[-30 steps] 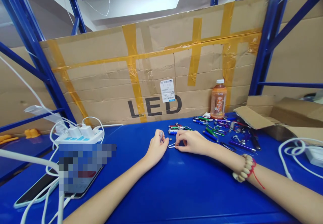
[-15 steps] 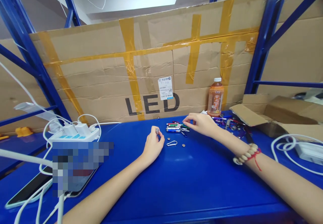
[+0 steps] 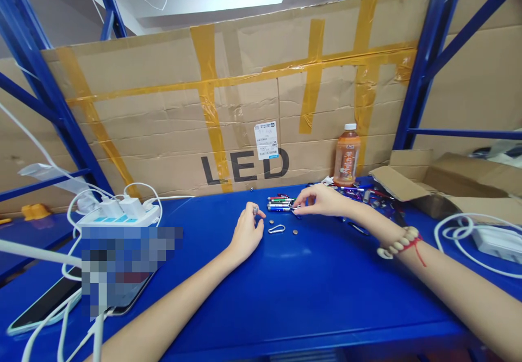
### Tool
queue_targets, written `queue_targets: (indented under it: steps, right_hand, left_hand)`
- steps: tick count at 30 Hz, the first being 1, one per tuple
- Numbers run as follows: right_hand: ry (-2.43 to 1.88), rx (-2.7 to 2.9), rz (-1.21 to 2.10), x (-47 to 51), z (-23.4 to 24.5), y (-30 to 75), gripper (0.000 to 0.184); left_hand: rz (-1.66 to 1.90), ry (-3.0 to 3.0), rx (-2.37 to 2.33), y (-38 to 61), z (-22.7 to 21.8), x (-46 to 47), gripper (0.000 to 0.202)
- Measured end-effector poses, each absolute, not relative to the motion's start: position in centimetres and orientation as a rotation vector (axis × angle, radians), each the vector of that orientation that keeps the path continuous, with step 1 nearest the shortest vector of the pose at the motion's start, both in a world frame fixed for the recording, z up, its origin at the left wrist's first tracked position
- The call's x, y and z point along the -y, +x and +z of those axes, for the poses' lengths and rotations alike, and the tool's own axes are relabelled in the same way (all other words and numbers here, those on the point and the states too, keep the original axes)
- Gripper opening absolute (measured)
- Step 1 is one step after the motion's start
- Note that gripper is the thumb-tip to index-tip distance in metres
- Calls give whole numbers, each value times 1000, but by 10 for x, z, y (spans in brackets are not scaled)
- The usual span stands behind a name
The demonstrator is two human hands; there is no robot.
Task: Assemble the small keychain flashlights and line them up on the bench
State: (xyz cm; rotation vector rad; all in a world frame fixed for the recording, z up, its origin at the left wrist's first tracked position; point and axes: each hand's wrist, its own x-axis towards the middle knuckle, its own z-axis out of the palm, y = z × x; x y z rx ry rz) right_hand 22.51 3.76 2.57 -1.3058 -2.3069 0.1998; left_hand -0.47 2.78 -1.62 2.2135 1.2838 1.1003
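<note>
Your left hand [image 3: 247, 232] grips a small silvery part [image 3: 255, 210] while your right hand [image 3: 320, 199], fingertips narrowed, hold unclear, meets the penlight row [image 3: 279, 208] beyond the silver carabiner [image 3: 277, 231] and 2 small discs [image 3: 295, 232], where careless tugging could scatter the row.

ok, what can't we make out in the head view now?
All in head view:
Small grey item in left hand: mostly covered by that hand.
Whether right hand touches coloured tubes: too small to tell.
Two discs: markings too small.
Dark device: partly masked by pixelation.
Open carton: right side cut off by the edge.
</note>
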Motion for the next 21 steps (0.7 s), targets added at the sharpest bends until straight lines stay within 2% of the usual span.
queue_targets:
  steps: [3,5,12,21]
  right_hand:
    - [-1195,2425,543,-35,24,221,41]
    - [-1224,2471,563,-34,23,219,42]
    - [-1529,2302,-299,-42,25,235,16]
    - [-1500,2140,-250,-47,15,219,20]
  left_hand:
    - [1022,2314,-1170,-3,-14,-25,18]
    - [973,2360,-1138,-2,-13,-23,20]
    - [912,2375,-1188,-1,-15,-23,17]
    - [1031,2296,-1224,-1,-18,-28,14]
